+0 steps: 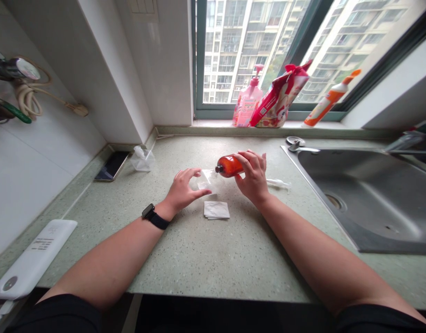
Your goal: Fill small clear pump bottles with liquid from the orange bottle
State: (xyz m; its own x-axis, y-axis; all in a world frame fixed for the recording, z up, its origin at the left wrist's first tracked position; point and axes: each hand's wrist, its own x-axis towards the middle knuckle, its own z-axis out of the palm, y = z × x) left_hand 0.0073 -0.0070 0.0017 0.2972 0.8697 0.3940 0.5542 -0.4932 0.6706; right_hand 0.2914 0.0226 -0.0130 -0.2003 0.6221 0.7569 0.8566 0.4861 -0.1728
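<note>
My right hand [255, 178] grips an amber-red bottle [229, 166], which lies tilted nearly on its side with its open dark neck pointing left. That neck is over a small clear plastic container [209, 181] on the counter. Around the container's left side curve the thumb and fingers of my left hand [185, 188], a black watch on the wrist. Just in front of the container lies a folded white tissue [216, 210]. Behind my right hand, a white and clear pump top [278, 183] rests on the counter, partly hidden. Any liquid in the container is hard to make out.
A phone [113, 166] and another clear container [142, 159] are at the back left. A white power bank [35, 259] lies front left. The steel sink [372, 199] takes up the right. A pink pump bottle [248, 104], red bag [280, 99] and orange bottle [325, 107] line the sill.
</note>
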